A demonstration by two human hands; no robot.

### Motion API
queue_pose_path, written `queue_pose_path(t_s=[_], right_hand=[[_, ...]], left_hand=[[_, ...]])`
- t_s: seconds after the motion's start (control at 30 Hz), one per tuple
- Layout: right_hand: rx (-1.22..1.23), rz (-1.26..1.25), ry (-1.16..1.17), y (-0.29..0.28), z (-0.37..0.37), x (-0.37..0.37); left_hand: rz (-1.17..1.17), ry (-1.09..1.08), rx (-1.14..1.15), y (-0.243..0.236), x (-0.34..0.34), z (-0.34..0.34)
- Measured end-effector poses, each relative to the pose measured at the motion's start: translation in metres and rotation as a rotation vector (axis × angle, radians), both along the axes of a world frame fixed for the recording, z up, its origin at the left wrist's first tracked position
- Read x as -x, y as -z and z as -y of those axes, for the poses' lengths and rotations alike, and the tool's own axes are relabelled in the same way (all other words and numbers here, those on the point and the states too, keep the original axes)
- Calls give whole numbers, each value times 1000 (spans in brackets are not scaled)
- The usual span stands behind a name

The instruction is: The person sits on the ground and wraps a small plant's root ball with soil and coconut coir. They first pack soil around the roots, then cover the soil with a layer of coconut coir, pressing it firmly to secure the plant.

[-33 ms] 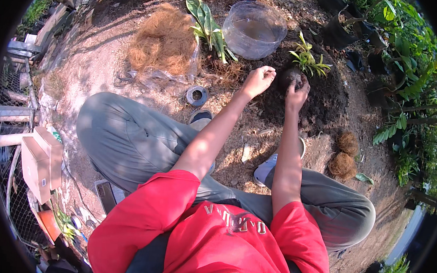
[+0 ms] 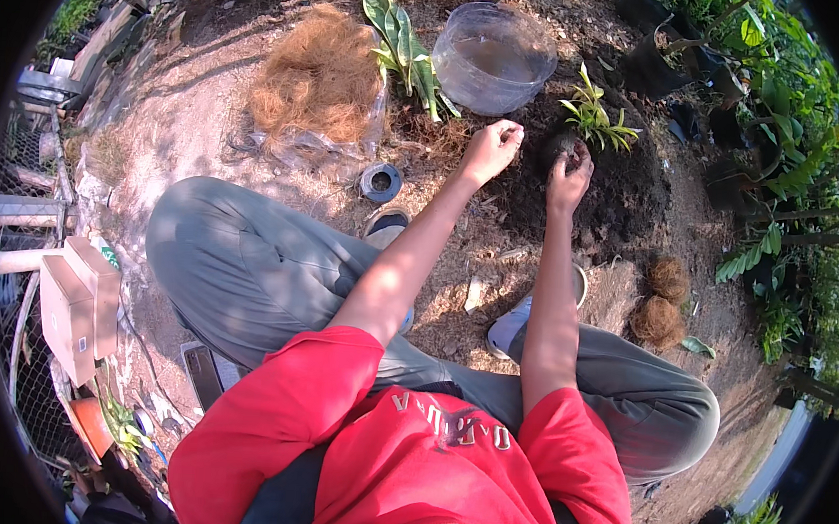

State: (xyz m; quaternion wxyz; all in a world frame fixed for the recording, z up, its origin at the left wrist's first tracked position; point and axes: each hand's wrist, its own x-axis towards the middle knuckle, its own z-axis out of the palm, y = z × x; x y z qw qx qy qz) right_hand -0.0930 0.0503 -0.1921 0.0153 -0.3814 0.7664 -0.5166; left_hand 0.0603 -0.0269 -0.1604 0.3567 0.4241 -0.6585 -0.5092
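My right hand [image 2: 569, 180] is closed around a dark, round soil root ball [image 2: 557, 153] of a small leafy plant [image 2: 598, 120], whose yellow-green leaves point up and away from me. To its left, my left hand [image 2: 492, 154] is raised, thumb and fingers pinched together. Whatever is between those fingertips is too small to make out. Both hands are over a heap of dark soil [image 2: 622, 201]. Just beyond stands a clear round plastic tub [image 2: 496, 62] holding some murky water. A small grey ring-shaped roll [image 2: 392, 190] lies on the ground left of my left forearm.
A loose pile of brown coconut fibre [image 2: 315, 76] lies on plastic sheeting at far left, beside cut broad leaves [image 2: 402, 48]. Two fibre-wrapped balls [image 2: 658, 319] sit at right. Potted plants [image 2: 655, 70] line the right side; cardboard boxes [image 2: 67, 319] stand at left.
My left hand has drawn slightly left, away from the root ball. My right hand keeps its hold, and the view has shifted a little.
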Motion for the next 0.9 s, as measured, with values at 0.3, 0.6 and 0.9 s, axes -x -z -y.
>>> queue_pose_path(t_s=[0.3,0.6,0.9], right_hand=[[89,483,-426,23,29,-78],[26,625,-438,38,27,-103],[38,630,-414,43,34,-97]], left_hand=[[245,-737,199,-23,-147,137],[767,-970,43,2,-300,215],[956,-739,-55,-11,-298,273]])
